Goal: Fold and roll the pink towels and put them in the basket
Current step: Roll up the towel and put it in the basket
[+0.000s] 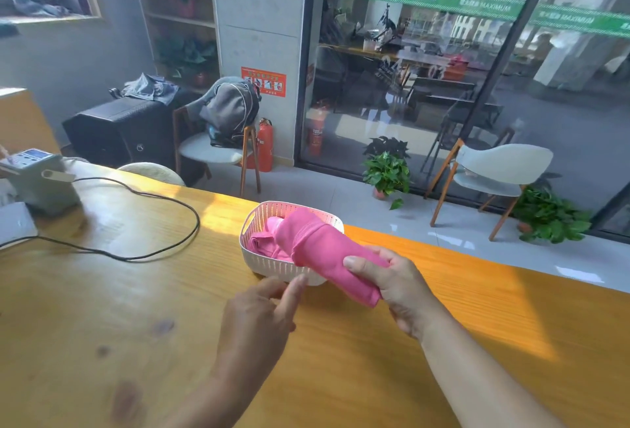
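Observation:
My right hand (392, 282) grips the near end of a rolled pink towel (320, 247), its thumb across the top. The roll slants up to the left, and its far end hangs over the white perforated basket (269, 265) on the wooden table. Inside the basket lies another pink towel (264, 243), partly hidden by the held roll. My left hand (262, 318) hovers just in front of the basket, fingers loosely extended toward its near wall and holding nothing.
A black cable (153, 196) loops over the left part of the table (136, 308) from a grey-green device (41, 179) at the far left. Beyond the table's far edge stand chairs (218, 151), potted plants (387, 172) and a glass wall.

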The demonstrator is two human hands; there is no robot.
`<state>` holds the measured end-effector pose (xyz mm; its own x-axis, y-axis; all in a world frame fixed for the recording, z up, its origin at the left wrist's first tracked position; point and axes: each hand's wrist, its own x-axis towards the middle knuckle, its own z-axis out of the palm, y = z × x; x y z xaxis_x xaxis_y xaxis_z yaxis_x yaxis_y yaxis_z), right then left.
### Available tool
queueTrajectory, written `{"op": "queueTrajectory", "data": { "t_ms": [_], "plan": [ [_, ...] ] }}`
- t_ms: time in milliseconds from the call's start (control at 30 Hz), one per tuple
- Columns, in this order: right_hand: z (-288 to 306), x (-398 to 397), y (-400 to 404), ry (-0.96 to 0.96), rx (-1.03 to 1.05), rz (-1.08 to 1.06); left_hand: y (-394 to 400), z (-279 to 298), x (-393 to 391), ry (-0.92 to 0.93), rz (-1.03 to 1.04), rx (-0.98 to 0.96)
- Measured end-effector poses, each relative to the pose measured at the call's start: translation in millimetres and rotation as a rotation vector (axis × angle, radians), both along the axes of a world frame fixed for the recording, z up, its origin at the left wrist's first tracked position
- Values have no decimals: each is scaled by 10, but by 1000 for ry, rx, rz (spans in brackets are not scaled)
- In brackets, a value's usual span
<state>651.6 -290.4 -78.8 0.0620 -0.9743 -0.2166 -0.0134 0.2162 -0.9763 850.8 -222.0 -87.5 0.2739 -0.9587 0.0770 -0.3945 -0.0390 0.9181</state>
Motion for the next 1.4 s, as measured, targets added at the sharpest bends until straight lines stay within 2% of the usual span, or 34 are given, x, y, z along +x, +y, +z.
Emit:
{"op": "queueTrajectory", "data": {
  "t_ms": [100,267,433,567,800,900,1133,1267,1400],
  "plan": [
    [2,64,-286,-6,5,-21,-463,42,185,0,127,-137],
    [10,223,-731,6,30,-23,-1219,76,310,150,-70,22],
    [-122,325,-1132,162,58,-184,-1601,-79,326,166,81,18],
    [-151,497,-1337,295,-5,-356,-1800,-198,271,164,184,37],
    [-204,706,-1618,540,3,-335,-2032,-326,302,-13,308,50],
    [-300,746,-1574,703,21,-259,-2087,-404,346,-185,300,110],
    [-335,696,-1479,924,70,-127,-2074,-513,408,-351,232,86],
    [-309,711,-1427,1050,10,-133,-2049,-499,416,-473,257,97],
    [-275,699,-1353,1076,-6,-118,-2013,-443,427,-432,224,138]
  ]
}}
